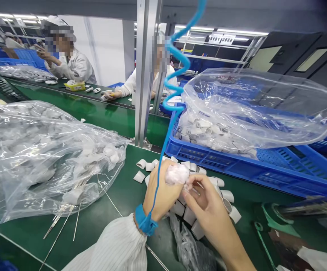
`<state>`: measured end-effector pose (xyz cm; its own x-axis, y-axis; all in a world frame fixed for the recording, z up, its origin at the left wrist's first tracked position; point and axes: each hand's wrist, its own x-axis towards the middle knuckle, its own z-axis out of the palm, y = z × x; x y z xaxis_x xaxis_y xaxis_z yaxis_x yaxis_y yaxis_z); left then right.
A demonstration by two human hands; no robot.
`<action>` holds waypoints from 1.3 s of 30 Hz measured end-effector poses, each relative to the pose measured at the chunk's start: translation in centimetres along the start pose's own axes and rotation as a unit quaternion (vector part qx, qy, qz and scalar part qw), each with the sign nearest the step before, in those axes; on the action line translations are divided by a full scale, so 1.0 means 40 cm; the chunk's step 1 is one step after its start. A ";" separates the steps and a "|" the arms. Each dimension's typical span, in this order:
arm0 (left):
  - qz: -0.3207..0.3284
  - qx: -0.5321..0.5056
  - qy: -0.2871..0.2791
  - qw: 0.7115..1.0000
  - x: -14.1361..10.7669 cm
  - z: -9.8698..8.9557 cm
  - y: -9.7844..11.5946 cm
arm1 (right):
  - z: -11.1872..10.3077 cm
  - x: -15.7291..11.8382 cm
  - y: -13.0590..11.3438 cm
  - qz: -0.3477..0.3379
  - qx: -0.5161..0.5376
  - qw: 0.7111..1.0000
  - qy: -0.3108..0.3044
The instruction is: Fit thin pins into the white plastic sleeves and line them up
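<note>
Factory: green assembly-line bench point(129, 160), blue crate point(208, 160)

Left sleeve point(118, 246): white, fine-striped smock fabric, gathered at the cuff, at 7 o'clock. Blue wrist strap point(145, 224) at the cuff end. Blue coiled cord point(177, 71) runs from it toward 12 o'clock.

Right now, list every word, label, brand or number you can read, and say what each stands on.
Nothing can be read. Any marking on the yellow box is too small and blurred to read, and the blue plastic crate shows no legible text.
</note>
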<state>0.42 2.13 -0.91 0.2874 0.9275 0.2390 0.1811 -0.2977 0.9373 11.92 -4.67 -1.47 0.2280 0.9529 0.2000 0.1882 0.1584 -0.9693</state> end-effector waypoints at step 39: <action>0.075 -0.112 -0.168 0.977 0.008 -0.021 0.008 | -0.050 0.004 -0.012 0.088 0.112 0.990 -0.021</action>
<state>-0.23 2.51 -0.32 0.5946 0.7390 0.3167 -0.0858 -0.3333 0.9389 13.79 -5.10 -0.70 0.1985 0.9798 0.0245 -0.0688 0.0388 -0.9969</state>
